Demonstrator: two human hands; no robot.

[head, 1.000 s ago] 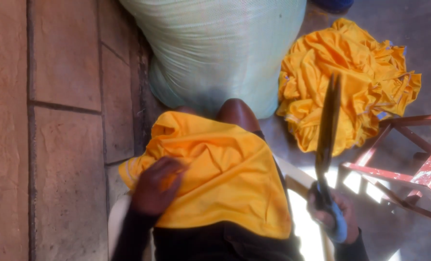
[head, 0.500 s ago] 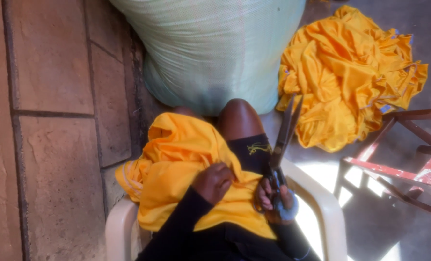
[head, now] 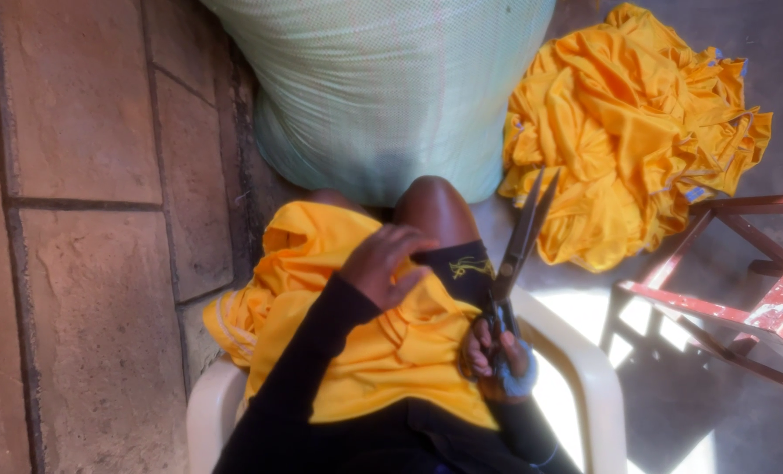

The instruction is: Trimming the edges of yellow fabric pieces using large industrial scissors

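A yellow garment (head: pixel 356 333) lies bunched across my lap as I sit on a white plastic chair (head: pixel 584 369). My left hand (head: pixel 382 262) hovers over the cloth with fingers spread, holding nothing. My right hand (head: pixel 495 355) grips the handles of long metal scissors (head: pixel 521 235), whose slightly parted blades point up and away past my bare knee (head: pixel 435 211).
A big pale green woven sack (head: pixel 391 88) stands just beyond my knees. A heap of yellow garments (head: pixel 637 132) lies on the floor at the upper right. A red metal frame (head: pixel 725 290) stands at the right. A stone block wall (head: pixel 84 219) fills the left.
My left hand has lifted off the yellow garment and spread its fingers. The scissors in my right hand have come in from the right and now rest beside my knee.
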